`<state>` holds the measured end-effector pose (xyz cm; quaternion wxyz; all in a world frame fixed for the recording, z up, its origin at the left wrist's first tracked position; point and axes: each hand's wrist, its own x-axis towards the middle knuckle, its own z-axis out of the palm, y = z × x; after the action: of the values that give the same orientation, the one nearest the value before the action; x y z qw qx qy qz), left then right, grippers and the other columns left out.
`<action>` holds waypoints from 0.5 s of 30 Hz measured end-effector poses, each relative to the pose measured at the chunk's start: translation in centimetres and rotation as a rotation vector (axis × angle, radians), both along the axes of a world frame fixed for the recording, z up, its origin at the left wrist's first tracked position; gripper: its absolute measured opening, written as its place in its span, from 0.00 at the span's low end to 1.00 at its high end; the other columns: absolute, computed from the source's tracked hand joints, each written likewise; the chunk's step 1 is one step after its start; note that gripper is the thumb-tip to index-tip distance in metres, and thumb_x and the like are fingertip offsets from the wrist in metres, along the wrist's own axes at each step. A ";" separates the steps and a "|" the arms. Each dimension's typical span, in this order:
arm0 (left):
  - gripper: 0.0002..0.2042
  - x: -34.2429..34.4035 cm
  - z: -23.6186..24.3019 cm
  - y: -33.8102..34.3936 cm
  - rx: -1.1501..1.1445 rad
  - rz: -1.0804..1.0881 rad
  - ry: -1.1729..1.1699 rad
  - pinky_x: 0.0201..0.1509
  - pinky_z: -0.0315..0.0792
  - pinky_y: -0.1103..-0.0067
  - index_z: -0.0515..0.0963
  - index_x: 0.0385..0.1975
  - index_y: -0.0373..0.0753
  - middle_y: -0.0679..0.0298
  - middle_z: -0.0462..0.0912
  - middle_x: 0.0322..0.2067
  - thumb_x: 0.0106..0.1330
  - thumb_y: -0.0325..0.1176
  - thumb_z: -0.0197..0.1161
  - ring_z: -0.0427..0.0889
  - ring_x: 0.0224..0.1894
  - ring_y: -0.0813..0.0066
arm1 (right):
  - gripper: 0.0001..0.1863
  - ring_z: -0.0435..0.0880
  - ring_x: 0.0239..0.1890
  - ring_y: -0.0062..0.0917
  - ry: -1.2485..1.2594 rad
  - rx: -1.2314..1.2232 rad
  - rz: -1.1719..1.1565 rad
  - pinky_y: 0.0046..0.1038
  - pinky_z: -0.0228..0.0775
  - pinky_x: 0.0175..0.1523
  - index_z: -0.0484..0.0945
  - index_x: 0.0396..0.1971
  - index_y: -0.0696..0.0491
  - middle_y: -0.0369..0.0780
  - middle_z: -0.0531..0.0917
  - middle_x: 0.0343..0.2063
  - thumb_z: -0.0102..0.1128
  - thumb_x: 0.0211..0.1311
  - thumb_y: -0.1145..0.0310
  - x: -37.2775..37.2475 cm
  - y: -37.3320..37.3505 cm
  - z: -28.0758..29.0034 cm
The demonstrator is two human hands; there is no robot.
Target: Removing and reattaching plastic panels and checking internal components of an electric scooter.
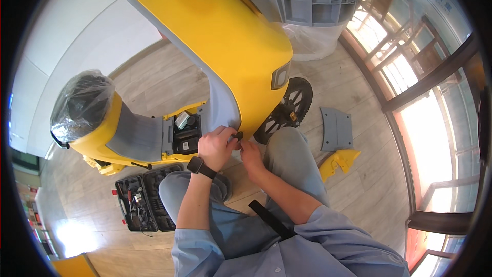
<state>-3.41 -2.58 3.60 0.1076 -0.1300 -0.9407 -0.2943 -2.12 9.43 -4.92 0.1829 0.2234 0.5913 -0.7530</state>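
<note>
Small black part (238,136) at lower edge of yellow plastic scooter shell (220,31) | left hand (215,146) pinches it | right hand (251,157) just beside, closure unclear | axis unclear

I see the left hand (216,146) with its fingers curled and its back turned up, the left forearm (197,202) running nearly straight up to it. I have the right hand (251,158) just beside it, fingers bent toward the left's fingertips, with the right forearm (287,190) slanting inward and both knees bent.
</note>
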 end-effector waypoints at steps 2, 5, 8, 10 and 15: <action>0.06 0.0 0.2 0.2 0.005 -0.010 0.003 0.28 0.73 0.70 0.78 0.29 0.43 0.64 0.79 0.27 0.51 0.32 0.64 0.79 0.25 0.59 | 0.11 0.66 0.24 0.14 0.023 -0.025 -0.031 0.19 0.57 0.29 0.77 0.28 0.54 0.31 0.71 0.20 0.50 0.63 0.63 0.0 0.0 -0.2; 0.06 -0.1 0.1 0.2 -0.008 -0.008 0.001 0.28 0.73 0.71 0.78 0.29 0.42 0.64 0.79 0.27 0.51 0.32 0.64 0.79 0.25 0.59 | 0.11 0.67 0.24 0.15 0.072 -0.041 -0.012 0.20 0.60 0.30 0.77 0.28 0.55 0.33 0.77 0.22 0.51 0.63 0.64 0.0 0.3 0.3; 0.06 -0.1 -0.1 0.1 -0.006 -0.008 0.009 0.28 0.73 0.71 0.78 0.29 0.43 0.64 0.79 0.27 0.51 0.32 0.64 0.79 0.25 0.60 | 0.08 0.75 0.27 0.18 0.079 -0.095 -0.048 0.21 0.64 0.33 0.77 0.28 0.57 0.36 0.80 0.26 0.55 0.62 0.68 0.1 0.4 1.5; 0.06 -0.1 0.0 0.1 -0.009 -0.007 0.003 0.28 0.73 0.71 0.78 0.29 0.43 0.64 0.79 0.27 0.51 0.32 0.64 0.79 0.25 0.60 | 0.07 0.74 0.27 0.18 0.087 -0.090 -0.062 0.21 0.65 0.33 0.76 0.30 0.57 0.37 0.81 0.27 0.56 0.61 0.69 0.2 0.3 1.9; 0.07 -0.2 0.2 0.2 -0.014 -0.002 0.002 0.28 0.73 0.71 0.78 0.29 0.43 0.64 0.79 0.27 0.51 0.32 0.65 0.79 0.25 0.61 | 0.06 0.75 0.27 0.19 0.101 -0.138 -0.100 0.21 0.66 0.34 0.74 0.32 0.58 0.37 0.81 0.27 0.60 0.58 0.71 0.2 0.0 1.6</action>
<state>-3.56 -2.39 3.83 0.1072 -0.1322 -0.9425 -0.2875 -1.92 9.42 -3.35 0.1299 0.2013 0.5343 -0.8106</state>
